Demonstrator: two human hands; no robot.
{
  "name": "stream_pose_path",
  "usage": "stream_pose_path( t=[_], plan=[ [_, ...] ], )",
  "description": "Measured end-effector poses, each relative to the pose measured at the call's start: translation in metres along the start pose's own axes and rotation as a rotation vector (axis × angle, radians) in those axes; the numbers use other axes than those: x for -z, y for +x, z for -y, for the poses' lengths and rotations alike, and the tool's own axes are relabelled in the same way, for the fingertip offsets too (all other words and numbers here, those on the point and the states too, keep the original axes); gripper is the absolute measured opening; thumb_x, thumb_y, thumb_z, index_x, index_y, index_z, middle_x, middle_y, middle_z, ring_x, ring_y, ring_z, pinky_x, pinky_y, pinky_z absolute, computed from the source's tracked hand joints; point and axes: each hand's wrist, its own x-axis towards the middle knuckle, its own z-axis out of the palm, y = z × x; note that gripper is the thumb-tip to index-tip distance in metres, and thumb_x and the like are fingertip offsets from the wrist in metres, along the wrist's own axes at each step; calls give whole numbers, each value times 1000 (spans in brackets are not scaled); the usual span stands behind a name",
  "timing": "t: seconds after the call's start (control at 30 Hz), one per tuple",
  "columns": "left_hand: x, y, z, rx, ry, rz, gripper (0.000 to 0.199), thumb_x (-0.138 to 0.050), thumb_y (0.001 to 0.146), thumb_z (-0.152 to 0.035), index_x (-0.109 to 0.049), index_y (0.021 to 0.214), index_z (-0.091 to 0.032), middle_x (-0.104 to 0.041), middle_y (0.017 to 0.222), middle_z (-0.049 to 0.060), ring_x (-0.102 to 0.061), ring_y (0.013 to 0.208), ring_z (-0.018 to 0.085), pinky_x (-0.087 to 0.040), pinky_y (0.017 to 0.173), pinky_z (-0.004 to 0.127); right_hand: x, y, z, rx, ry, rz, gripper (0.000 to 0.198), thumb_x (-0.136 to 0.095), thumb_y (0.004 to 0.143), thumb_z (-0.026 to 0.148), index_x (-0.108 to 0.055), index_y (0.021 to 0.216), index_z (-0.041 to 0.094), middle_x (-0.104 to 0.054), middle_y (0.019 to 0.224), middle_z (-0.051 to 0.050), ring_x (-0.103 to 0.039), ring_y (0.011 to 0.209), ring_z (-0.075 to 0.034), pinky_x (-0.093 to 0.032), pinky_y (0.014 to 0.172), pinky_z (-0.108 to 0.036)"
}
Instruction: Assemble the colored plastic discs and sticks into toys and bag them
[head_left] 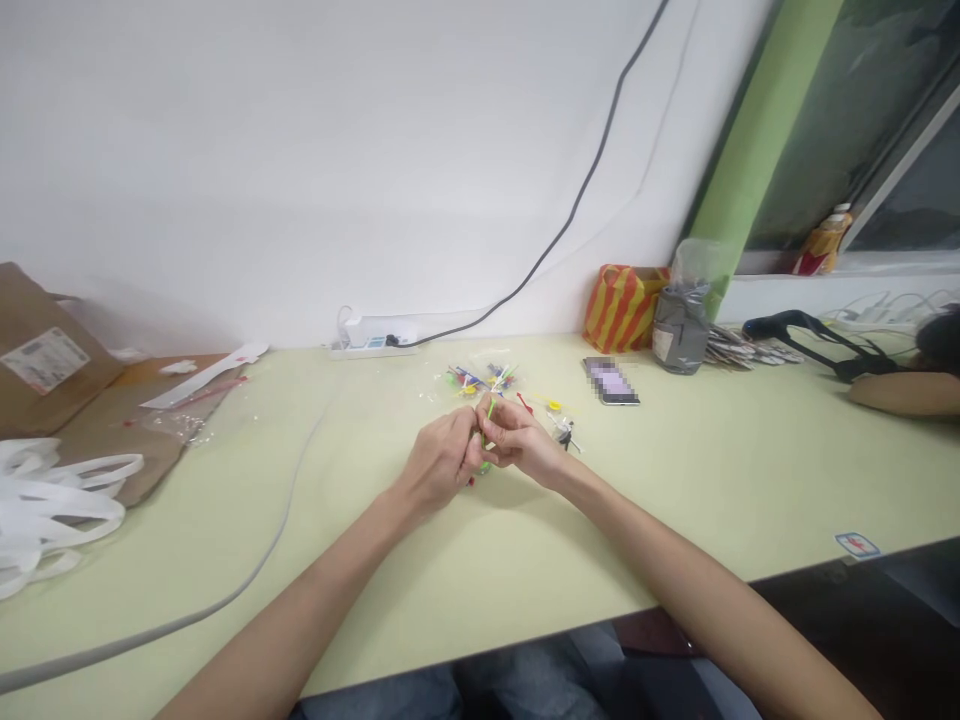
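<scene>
Close together above the table, my left hand and my right hand meet fingertip to fingertip. Between them is a thin bright green plastic strip, pinched by the fingers of both hands; its lower part is mostly hidden. Just beyond the hands lies a loose pile of thin coloured plastic pieces in blue, white, green and red, on or by clear plastic film. To the right of my right hand are a red piece, a yellow piece and a black piece. Something small and red peeks out under my left hand.
A phone lies at the right, before a striped bag and a grey pouch. A power strip sits against the wall. Brown paper packaging, white straps and a grey cable occupy the left. Another person's arm rests far right.
</scene>
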Motion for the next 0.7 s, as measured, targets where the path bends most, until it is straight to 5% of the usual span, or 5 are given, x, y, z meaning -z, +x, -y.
stream_pose_path(
  t=[0.27, 0.7],
  plan=[
    [12, -5, 10, 28, -39, -88, 20, -27, 97, -25, -41, 83, -23, -45, 65, -3, -45, 55, 14, -36, 58, 28, 17, 0, 5, 34, -39, -88, 41, -72, 80, 48, -42, 78, 21, -32, 70, 7, -26, 43, -4, -10, 41, -22],
    [-2, -7, 14, 104, -66, -75, 16, -49, 98, -34, -45, 110, -23, -60, 87, 0, -60, 76, 14, -48, 70, 26, 6, 3, 6, 19, -370, -196, 42, -65, 82, 59, -56, 87, 18, -39, 56, 8, -31, 44, -6, -23, 43, -21]
  ],
)
